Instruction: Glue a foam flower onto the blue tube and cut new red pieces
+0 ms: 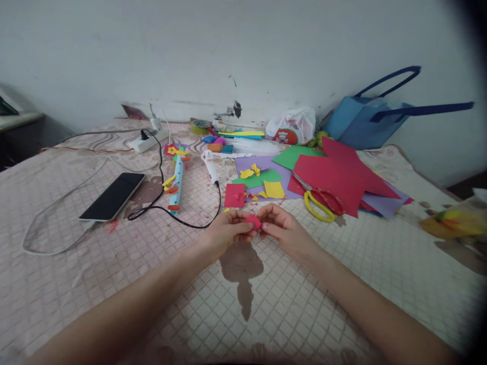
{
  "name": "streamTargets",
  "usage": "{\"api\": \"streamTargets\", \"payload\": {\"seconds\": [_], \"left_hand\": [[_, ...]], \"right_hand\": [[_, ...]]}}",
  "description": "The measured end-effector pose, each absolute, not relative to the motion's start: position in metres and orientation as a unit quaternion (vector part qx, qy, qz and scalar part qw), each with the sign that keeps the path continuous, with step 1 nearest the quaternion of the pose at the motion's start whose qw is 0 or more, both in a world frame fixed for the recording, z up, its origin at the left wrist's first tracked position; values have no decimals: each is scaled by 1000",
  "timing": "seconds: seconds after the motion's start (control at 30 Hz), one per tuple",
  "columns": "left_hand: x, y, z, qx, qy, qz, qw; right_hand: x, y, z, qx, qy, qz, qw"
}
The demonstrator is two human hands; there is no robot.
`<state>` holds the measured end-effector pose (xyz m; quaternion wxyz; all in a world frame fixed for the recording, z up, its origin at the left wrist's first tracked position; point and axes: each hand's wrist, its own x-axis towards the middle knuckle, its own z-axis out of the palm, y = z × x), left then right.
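Between my two hands is a small red paper piece, held above the patterned tablecloth. My left hand pinches it with thumb and fingers from the left. From the other side, the fingertips of my right hand close on its right edge. Just beyond my fingers lie a red paper square and a yellow paper square among small scraps. Scissors with yellow and red handles rest to the right, partly on a large red sheet.
A white glue gun trails a black cord to a power strip. Left of it are a decorated light-blue strip and a phone on a cable. A blue bag and a white plastic bag stand by the wall.
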<state>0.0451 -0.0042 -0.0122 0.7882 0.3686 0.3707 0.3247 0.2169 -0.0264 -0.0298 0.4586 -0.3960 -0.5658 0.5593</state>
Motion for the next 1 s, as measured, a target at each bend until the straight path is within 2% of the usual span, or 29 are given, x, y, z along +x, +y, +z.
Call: {"api": "streamTargets", "payload": {"seconds": [0.23, 0.43, 0.73, 1.0], "left_hand": [[43, 0, -11, 366, 387, 301, 791], [42, 2, -13, 366, 397, 295, 789], [37, -2, -20, 388, 377, 300, 785], [37, -4, -22, 462, 373, 333, 732]], "right_hand": [[218, -30, -19, -427, -720, 349, 421], [221, -28, -18, -421, -764, 278, 401], [220, -26, -19, -414, -773, 285, 386], [212, -30, -21, -463, -682, 407, 394]]}}
